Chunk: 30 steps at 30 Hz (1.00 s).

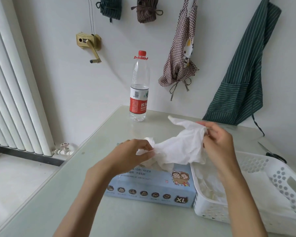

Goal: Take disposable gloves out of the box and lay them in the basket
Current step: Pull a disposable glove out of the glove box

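Both hands, left (135,154) and right (217,141), pinch a thin glove (179,147) that looks light, limp and clingy, best held by its edges.

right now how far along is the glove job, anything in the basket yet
Partly done. Some translucent gloves already lie in the white basket. In hand: a white glove stretched between the left hand and right hand, above the blue box. Left: lay it in the basket; more gloves bunch at the box opening.
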Each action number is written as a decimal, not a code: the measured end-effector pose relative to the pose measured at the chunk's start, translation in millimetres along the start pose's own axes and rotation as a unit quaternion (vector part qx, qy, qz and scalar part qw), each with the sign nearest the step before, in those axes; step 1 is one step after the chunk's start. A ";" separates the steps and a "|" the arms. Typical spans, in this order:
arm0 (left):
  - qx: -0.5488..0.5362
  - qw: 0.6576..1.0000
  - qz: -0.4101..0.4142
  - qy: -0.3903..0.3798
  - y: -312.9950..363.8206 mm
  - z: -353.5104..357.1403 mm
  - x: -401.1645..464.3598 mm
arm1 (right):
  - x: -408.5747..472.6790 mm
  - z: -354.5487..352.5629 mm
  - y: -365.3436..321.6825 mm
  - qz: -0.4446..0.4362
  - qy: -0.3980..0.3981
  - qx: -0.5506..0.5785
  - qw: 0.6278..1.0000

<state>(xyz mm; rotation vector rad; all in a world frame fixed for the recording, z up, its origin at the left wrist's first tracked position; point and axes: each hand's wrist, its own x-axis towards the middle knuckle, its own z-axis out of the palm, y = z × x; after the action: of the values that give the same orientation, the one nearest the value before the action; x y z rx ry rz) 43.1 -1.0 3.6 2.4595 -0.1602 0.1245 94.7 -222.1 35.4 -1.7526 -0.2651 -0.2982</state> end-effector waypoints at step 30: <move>-0.145 0.980 0.104 -0.087 158.1 -9.0 47.4 | 2.9 -129.4 -64.7 0.089 -0.263 0.035 0.960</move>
<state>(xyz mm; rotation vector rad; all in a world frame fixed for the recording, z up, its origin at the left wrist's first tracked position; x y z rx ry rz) 66.2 -121.7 114.2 2.1560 -0.4789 -0.0243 68.6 -336.0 120.7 -1.7473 -0.4880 0.3126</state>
